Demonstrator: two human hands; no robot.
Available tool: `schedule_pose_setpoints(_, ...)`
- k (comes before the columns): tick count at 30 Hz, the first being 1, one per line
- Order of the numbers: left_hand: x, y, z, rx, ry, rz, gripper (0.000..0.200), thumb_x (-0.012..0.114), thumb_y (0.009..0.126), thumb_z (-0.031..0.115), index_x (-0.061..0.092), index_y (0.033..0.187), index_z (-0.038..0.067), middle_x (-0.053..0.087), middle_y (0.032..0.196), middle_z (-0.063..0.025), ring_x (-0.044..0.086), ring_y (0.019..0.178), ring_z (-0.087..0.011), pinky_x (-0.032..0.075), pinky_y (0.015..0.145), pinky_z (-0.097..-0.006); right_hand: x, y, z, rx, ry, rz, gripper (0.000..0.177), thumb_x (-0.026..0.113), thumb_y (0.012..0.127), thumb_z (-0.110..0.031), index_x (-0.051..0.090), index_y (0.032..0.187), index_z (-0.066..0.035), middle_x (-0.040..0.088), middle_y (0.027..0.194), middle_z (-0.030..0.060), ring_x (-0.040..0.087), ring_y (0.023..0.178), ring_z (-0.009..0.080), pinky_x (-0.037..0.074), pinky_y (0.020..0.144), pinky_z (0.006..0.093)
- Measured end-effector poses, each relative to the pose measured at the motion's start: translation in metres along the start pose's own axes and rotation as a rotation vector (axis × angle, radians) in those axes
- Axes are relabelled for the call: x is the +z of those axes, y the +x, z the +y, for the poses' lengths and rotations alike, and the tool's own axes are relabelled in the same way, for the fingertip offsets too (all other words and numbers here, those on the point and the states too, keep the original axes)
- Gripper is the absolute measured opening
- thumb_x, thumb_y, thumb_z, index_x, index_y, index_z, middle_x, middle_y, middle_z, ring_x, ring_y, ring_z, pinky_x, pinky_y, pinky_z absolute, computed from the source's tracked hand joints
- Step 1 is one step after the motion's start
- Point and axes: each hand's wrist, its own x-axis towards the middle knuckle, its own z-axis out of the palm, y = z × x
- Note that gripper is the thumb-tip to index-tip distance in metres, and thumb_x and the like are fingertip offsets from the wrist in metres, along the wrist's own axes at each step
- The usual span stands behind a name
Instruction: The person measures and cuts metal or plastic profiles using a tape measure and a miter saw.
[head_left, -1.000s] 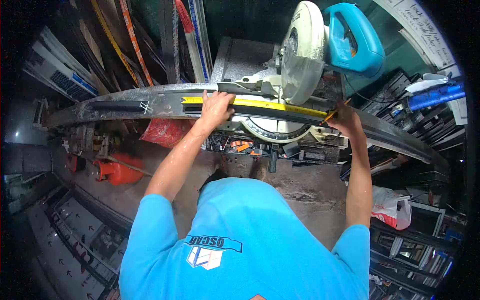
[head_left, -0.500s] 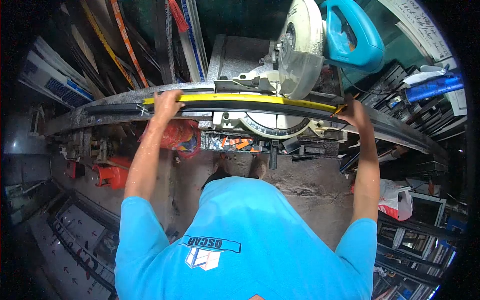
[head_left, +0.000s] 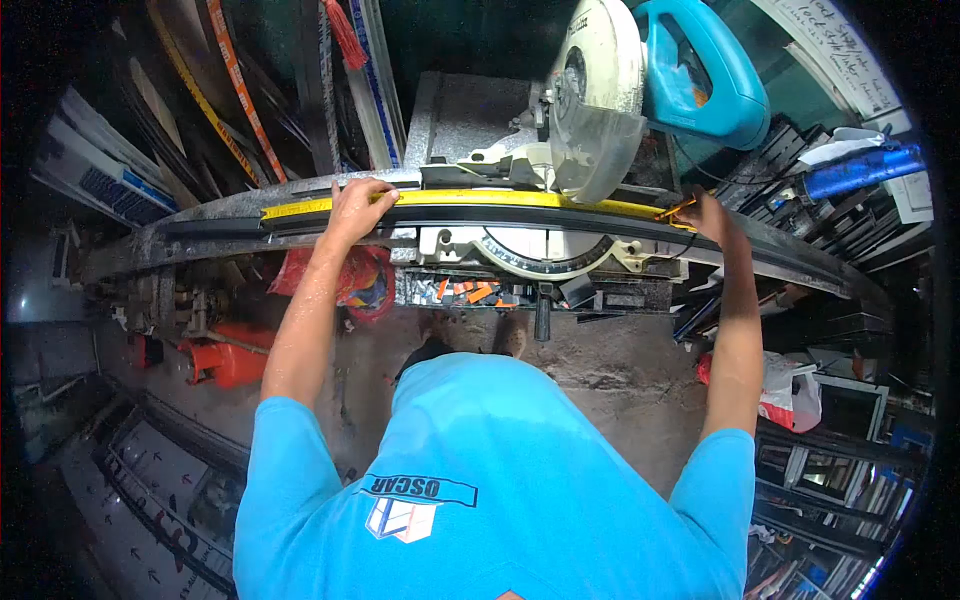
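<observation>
A yellow tape measure blade (head_left: 480,198) stretches along a long dark metal profile (head_left: 460,215), which lies across the base of a miter saw (head_left: 600,110). My left hand (head_left: 358,205) is closed on the tape blade, left of the saw. At the right part of the blade, my right hand (head_left: 712,220) is closed around a yellow and black object (head_left: 677,213); its darkened fingers hide much of that object, so I cannot tell whether it is the tape case or a marking tool.
Long profiles (head_left: 375,90) lean at the back left. Orange offcuts (head_left: 480,292) lie in a tray below the saw. A red bag (head_left: 340,280) hangs under the bench, and a red cylinder (head_left: 235,355) is on the floor. A blue roll (head_left: 865,172) lies at the right.
My left hand has moved right along the profile, and the blade's left end shows farther left of it. My right hand has shifted slightly. The view has moved a little.
</observation>
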Motion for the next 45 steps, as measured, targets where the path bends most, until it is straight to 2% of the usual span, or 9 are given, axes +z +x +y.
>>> schedule_pose_setpoints(8,0.005,0.003,0.002,0.014,-0.037,0.013,0.035,0.066,0.092,0.043,0.078,0.096,0.01,0.074,0.088,-0.0105,0.069,0.086,-0.0258,0.029,0.107,-0.0563,0.002,0.017,0.0,0.09,0.006,-0.054,0.046,0.084,0.082,-0.023,0.058,0.107,0.006,0.071,0.092,0.0145,0.067,0.083,0.02,0.052,0.07,0.0343)
schedule_pose_setpoints(11,0.003,0.0,0.007,-0.01,-0.046,0.021,0.038,0.067,0.091,0.045,0.078,0.096,0.01,0.074,0.087,-0.0107,0.068,0.087,-0.0264,0.03,0.106,-0.0539,0.01,0.02,0.018,0.008,0.099,0.009,0.057,0.086,0.078,-0.035,0.062,0.108,0.006,0.072,0.091,0.0209,0.071,0.084,0.0293,0.054,0.073,0.0399)
schedule_pose_setpoints(19,0.005,0.004,0.006,-0.03,-0.104,0.044,0.041,0.07,0.087,0.048,0.078,0.09,0.008,0.073,0.087,-0.0126,0.068,0.088,-0.0285,0.034,0.1,-0.0476,0.028,0.045,0.063,-0.133,0.121,0.07,0.046,0.084,0.083,-0.034,0.064,0.105,0.001,0.074,0.089,0.0182,0.074,0.083,0.027,0.056,0.069,0.0401)
schedule_pose_setpoints(27,0.006,0.006,0.008,-0.027,-0.115,0.066,0.039,0.071,0.086,0.047,0.078,0.089,0.008,0.073,0.084,-0.0124,0.068,0.087,-0.028,0.038,0.096,-0.0431,-0.007,-0.014,-0.054,-0.178,0.054,0.373,0.038,0.073,0.092,-0.03,0.06,0.11,0.001,0.072,0.084,0.0187,0.072,0.078,0.0327,0.053,0.068,0.04)
schedule_pose_setpoints(31,0.008,0.006,0.005,-0.018,-0.1,0.088,0.038,0.072,0.085,0.047,0.078,0.088,0.009,0.073,0.085,-0.012,0.068,0.086,-0.0274,0.039,0.092,-0.0422,0.031,-0.036,-0.11,0.238,0.512,0.305,0.049,0.051,0.104,-0.049,0.066,0.092,-0.004,0.06,0.067,0.0007,0.055,0.056,0.0154,0.044,0.057,0.0326)
schedule_pose_setpoints(33,0.008,0.005,0.006,-0.015,-0.09,0.089,0.039,0.072,0.085,0.048,0.078,0.089,0.01,0.073,0.085,-0.0123,0.068,0.086,-0.0276,0.039,0.09,-0.0422,0.085,-0.034,-0.131,-0.074,0.837,0.281,0.041,0.053,0.105,-0.041,0.069,0.106,-0.004,0.067,0.082,0.0032,0.059,0.069,0.0118,0.046,0.059,0.0306)
schedule_pose_setpoints(36,0.007,0.006,0.009,-0.041,-0.098,0.067,0.038,0.072,0.085,0.047,0.078,0.089,0.01,0.073,0.086,-0.0127,0.068,0.087,-0.0279,0.039,0.092,-0.0423,0.101,-0.048,-0.211,0.015,0.885,0.063,0.028,0.053,0.102,-0.024,0.069,0.114,-0.005,0.071,0.102,0.0074,0.066,0.092,0.0139,0.051,0.08,0.0295)
schedule_pose_setpoints(42,0.006,0.006,0.008,-0.027,-0.081,0.076,0.036,0.073,0.086,0.045,0.078,0.09,0.009,0.073,0.086,-0.0121,0.069,0.091,-0.0278,0.038,0.096,-0.0443,0.155,-0.006,-0.22,-0.176,1.011,0.12,0.027,0.062,0.097,-0.021,0.066,0.117,-0.003,0.071,0.101,0.0072,0.066,0.095,0.0137,0.05,0.084,0.0285)
schedule_pose_setpoints(45,0.008,0.004,0.006,0.068,-0.009,0.165,0.037,0.077,0.084,0.041,0.077,0.088,0.004,0.073,0.085,-0.0145,0.069,0.079,-0.0271,0.05,0.079,-0.0383,0.164,0.007,-0.22,-0.238,0.836,0.226,0.023,0.063,0.096,-0.016,0.064,0.113,-0.002,0.068,0.097,0.0053,0.063,0.092,0.0118,0.05,0.083,0.0273)
